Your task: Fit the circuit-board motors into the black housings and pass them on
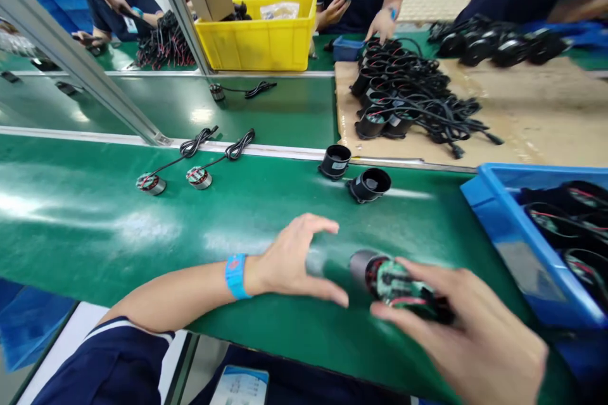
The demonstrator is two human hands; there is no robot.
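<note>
Between the thumb and fingers of my right hand (468, 323) is a small motor (363, 269) with a green circuit board and red wires, held above the green bench. It is partly blurred, and my fingers hide its near end. My left hand (287, 259), with a blue wristband, is open beside it, thumb and fingers spread towards the motor without touching it. Beyond my hands stand two black round housings (335, 161), the nearer one tilted. Farther left, two bare motors (199, 178) with coiled black cables rest on the bench.
A blue bin (503, 247) of black housings with wired boards stands at the right. Behind, cabled housings (373, 121) crowd a cardboard sheet (546, 114). A yellow crate (256, 44) and a metal post (90, 57) stand at the back left. Several people work across the bench.
</note>
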